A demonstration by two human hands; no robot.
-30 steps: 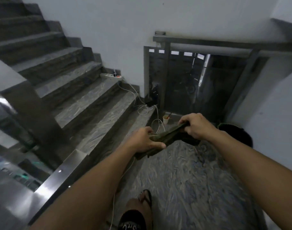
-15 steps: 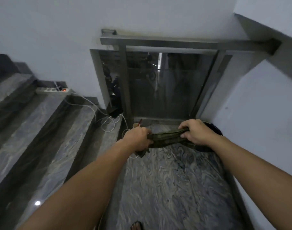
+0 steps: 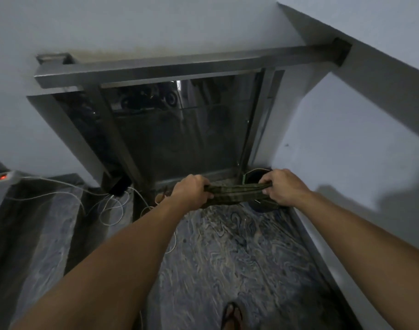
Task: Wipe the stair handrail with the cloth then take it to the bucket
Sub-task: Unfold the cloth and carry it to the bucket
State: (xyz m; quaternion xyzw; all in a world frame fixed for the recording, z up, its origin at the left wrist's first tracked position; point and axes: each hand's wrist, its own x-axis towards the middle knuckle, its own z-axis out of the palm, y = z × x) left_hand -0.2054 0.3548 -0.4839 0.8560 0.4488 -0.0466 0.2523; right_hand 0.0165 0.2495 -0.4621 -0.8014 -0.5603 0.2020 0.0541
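Marbled grey stone flooring is filling the landing, with pale painted walls closing it in on both sides. Both hands are stretching the olive striped cloth taut above the floor: the left hand is keeping its grip clamped on one end, the right hand on the other. Just behind the right hand, a dark bucket is sitting in the corner, below the steel handrail and its glass panel. White cables are trailing across the step at left.
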